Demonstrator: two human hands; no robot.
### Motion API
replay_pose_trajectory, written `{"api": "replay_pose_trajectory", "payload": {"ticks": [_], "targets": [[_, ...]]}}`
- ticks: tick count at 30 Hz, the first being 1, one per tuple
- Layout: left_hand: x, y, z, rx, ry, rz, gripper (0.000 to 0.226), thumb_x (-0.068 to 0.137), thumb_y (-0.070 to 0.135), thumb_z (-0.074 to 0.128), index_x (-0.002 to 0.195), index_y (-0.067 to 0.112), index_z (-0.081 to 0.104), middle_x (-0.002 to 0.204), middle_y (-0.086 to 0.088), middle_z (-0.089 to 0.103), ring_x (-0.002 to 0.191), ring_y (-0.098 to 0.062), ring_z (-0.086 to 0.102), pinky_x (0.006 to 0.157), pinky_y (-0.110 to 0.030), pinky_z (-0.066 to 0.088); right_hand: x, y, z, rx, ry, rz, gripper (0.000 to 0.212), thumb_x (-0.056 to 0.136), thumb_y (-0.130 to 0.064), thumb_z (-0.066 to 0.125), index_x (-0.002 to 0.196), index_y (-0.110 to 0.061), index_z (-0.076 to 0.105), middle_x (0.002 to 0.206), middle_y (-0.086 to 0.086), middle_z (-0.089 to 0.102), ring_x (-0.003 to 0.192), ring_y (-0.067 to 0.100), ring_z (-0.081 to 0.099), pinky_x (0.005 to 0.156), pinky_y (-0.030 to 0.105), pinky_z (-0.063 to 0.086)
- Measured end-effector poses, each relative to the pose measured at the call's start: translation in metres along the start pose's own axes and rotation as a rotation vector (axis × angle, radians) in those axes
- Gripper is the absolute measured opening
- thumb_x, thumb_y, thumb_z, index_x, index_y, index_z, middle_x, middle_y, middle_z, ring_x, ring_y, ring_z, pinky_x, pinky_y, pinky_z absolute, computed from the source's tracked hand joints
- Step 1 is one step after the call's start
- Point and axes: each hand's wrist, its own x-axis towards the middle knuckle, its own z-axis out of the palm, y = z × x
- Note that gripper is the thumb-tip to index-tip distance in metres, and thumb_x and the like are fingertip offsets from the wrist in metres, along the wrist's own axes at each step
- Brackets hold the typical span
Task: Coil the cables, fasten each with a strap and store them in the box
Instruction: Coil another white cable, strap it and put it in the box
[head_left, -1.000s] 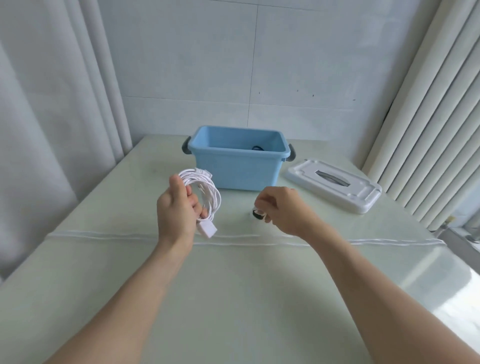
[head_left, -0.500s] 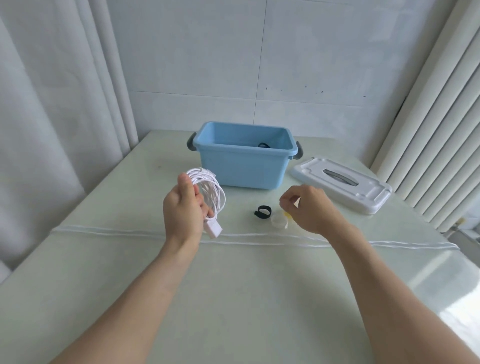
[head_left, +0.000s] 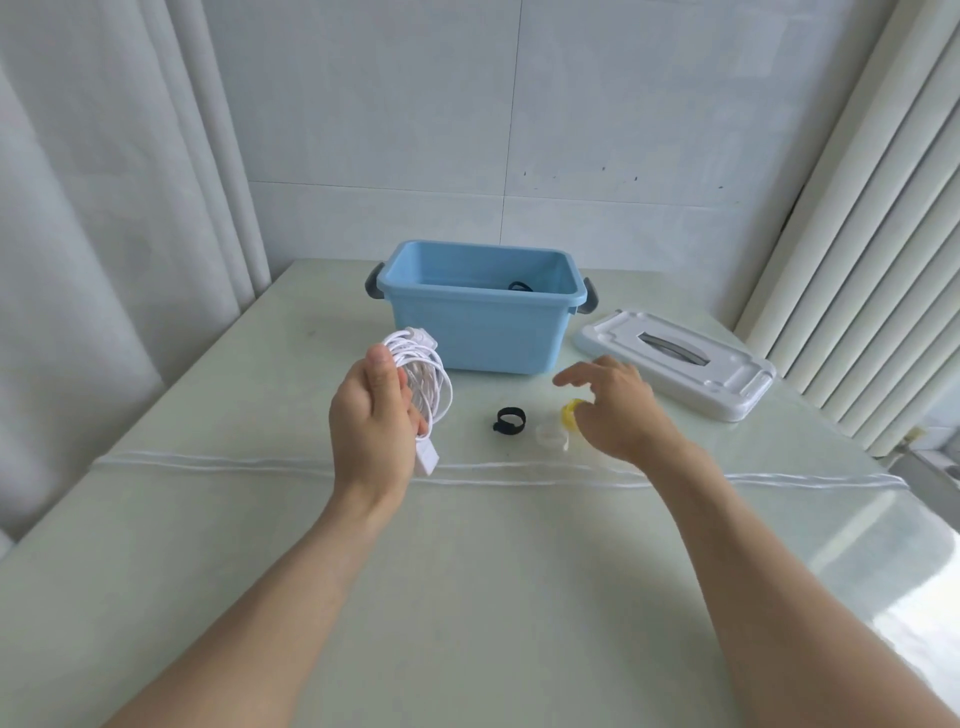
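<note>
Coiled white cable (head_left: 422, 383) with flat white plug, gripped in left hand (head_left: 375, 415) above pale green table (head_left: 260, 545), in front of open light-blue plastic box (head_left: 480, 325). Right hand (head_left: 613, 410) with fingers loosely spread, holding nothing, over rolled yellow strap (head_left: 570, 412). Rolled black strap (head_left: 509, 420) and rolled translucent white strap (head_left: 551, 435) on table between hands; white lid (head_left: 675, 364) right of box.

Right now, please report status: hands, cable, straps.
Left hand grips coiled white cable. Right hand open over yellow strap. Black strap lies free.

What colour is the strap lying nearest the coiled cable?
Black. The strap lies rolled on the table, shown clearly in the head view.
</note>
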Motion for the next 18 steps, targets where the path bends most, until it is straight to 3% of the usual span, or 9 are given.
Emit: {"api": "replay_pose_trajectory", "payload": {"ticks": [3, 7, 9, 13, 16, 18], "targets": [[-0.001, 0.0, 0.001, 0.0, -0.018, -0.004, 0.043, 0.101, 0.044, 0.033, 0.069, 0.015, 0.036, 0.047, 0.014, 0.035, 0.042, -0.014, 0.034, 0.055, -0.036, 0.039, -0.004, 0.017, 0.006, -0.034, -0.1, -0.007, 0.04, 0.091, -0.009, 0.057, 0.125, -0.028, 0.066, 0.114, 0.002, 0.057, 0.11, 0.025, 0.053, 0.095, 0.036, 0.044], [-0.005, -0.001, 0.002, 0.018, -0.032, 0.008, 0.042, 0.1, 0.045, 0.034, 0.068, 0.018, 0.036, 0.048, 0.014, 0.036, 0.042, -0.013, 0.034, 0.054, -0.035, 0.038, -0.006, 0.019, 0.007, 0.064, 0.008, -0.023, 0.023, 0.091, -0.021, 0.07, 0.114, -0.023, 0.071, 0.099, 0.0, 0.061, 0.089, 0.021, 0.059, 0.082, 0.031, 0.046], [-0.007, -0.002, 0.002, 0.027, -0.031, 0.02, 0.042, 0.099, 0.046, 0.034, 0.068, 0.019, 0.036, 0.049, 0.014, 0.037, 0.042, -0.013, 0.035, 0.054, -0.034, 0.038, -0.007, 0.02, 0.005, 0.07, 0.018, -0.013, 0.025, 0.091, -0.024, 0.07, 0.116, -0.023, 0.07, 0.102, 0.002, 0.064, 0.092, 0.023, 0.06, 0.084, 0.033, 0.047], [-0.009, 0.0, 0.003, 0.054, -0.005, 0.05, 0.041, 0.1, 0.047, 0.033, 0.068, 0.021, 0.038, 0.052, 0.014, 0.039, 0.044, -0.012, 0.037, 0.053, -0.035, 0.04, -0.011, 0.021, 0.004, 0.015, -0.042, -0.001, 0.048, 0.09, -0.018, 0.067, 0.136, -0.03, 0.058, 0.126, 0.005, 0.053, 0.118, 0.025, 0.051, 0.1, 0.032, 0.041], [-0.01, -0.001, 0.002, 0.069, 0.004, 0.055, 0.041, 0.1, 0.047, 0.033, 0.069, 0.021, 0.04, 0.054, 0.013, 0.04, 0.045, -0.013, 0.039, 0.053, -0.035, 0.042, -0.015, 0.013, 0.001, 0.135, 0.009, -0.081, 0.047, 0.085, -0.006, 0.061, 0.123, -0.032, 0.066, 0.124, -0.003, 0.05, 0.12, 0.019, 0.041, 0.097, 0.026, 0.033], [-0.01, -0.002, 0.002, 0.079, 0.003, 0.062, 0.041, 0.1, 0.048, 0.033, 0.07, 0.022, 0.04, 0.053, 0.013, 0.041, 0.045, -0.014, 0.04, 0.055, -0.037, 0.043, -0.017, 0.008, -0.002, 0.095, -0.027, -0.123, 0.038, 0.083, -0.009, 0.064, 0.112, -0.033, 0.07, 0.116, -0.008, 0.047, 0.113, 0.017, 0.034, 0.096, 0.025, 0.028]]}}
